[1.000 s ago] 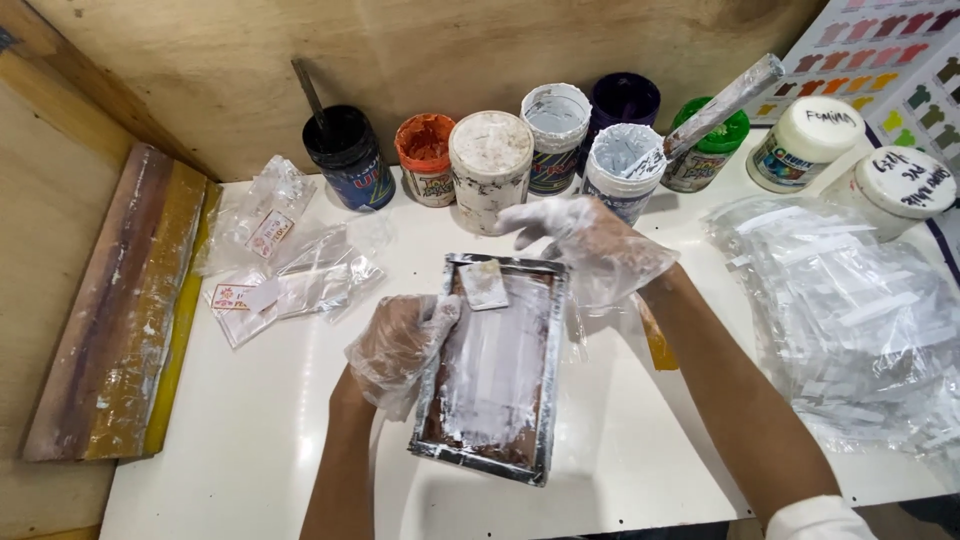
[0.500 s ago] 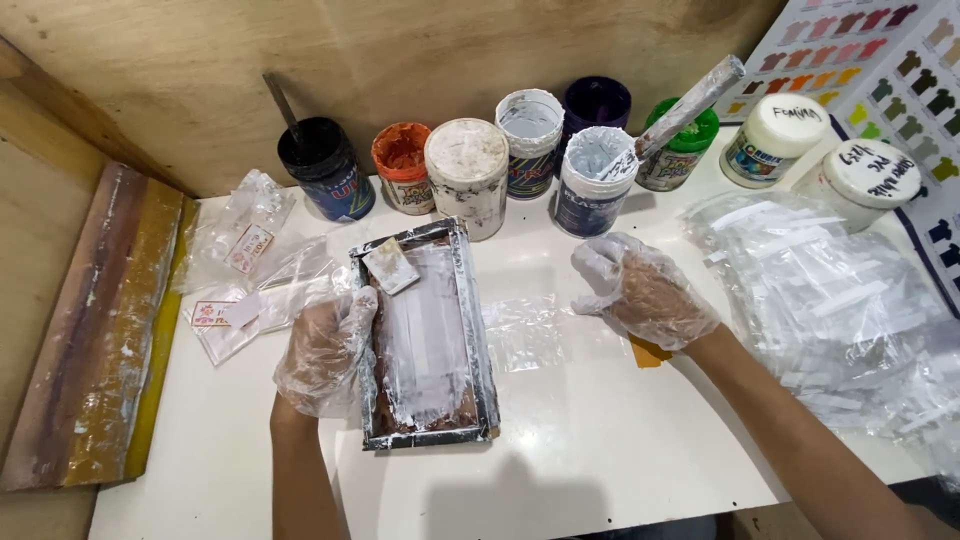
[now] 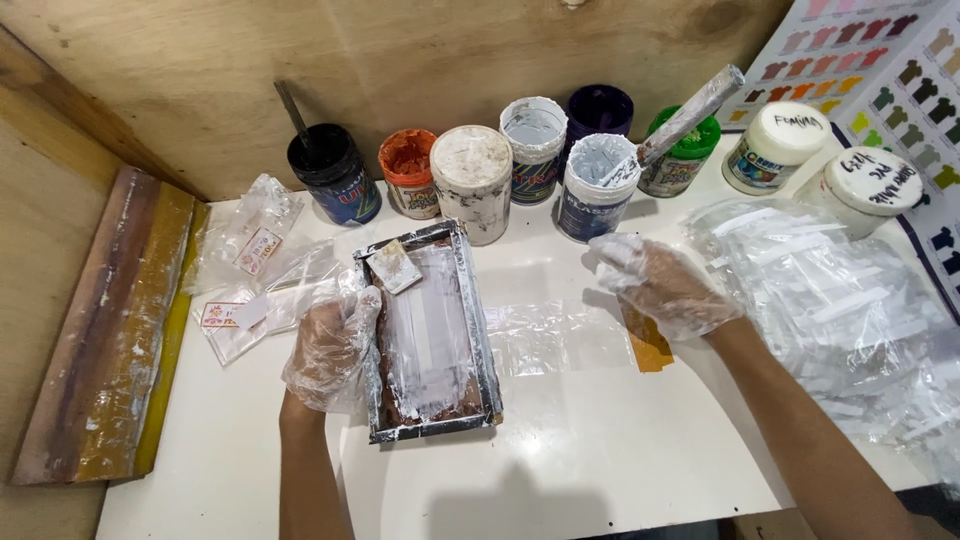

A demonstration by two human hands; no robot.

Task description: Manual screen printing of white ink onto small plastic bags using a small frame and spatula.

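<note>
Both my hands wear thin clear plastic gloves. My left hand (image 3: 330, 345) grips the left rim of a small rectangular printing frame (image 3: 428, 335) smeared with white ink, lying flat on the white table (image 3: 560, 470). A small square card (image 3: 394, 267) rests on the frame's top left corner. My right hand (image 3: 662, 282) hovers open above the table, right of the frame, holding nothing. Beneath and beside it lies a clear plastic sheet (image 3: 555, 335) with an orange-brown patch (image 3: 648, 345).
Several ink jars (image 3: 472, 180) line the back wall, one with a stick (image 3: 682, 118) across it. Clear bags (image 3: 840, 310) pile up at the right, small packets (image 3: 255, 275) at the left. A wooden squeegee (image 3: 110, 320) leans at far left. A colour chart (image 3: 900, 70) hangs at right.
The frame slid left, uncovering the clear sheet. My right hand let go of the frame and moved right; my left hand stays on the frame's left rim.
</note>
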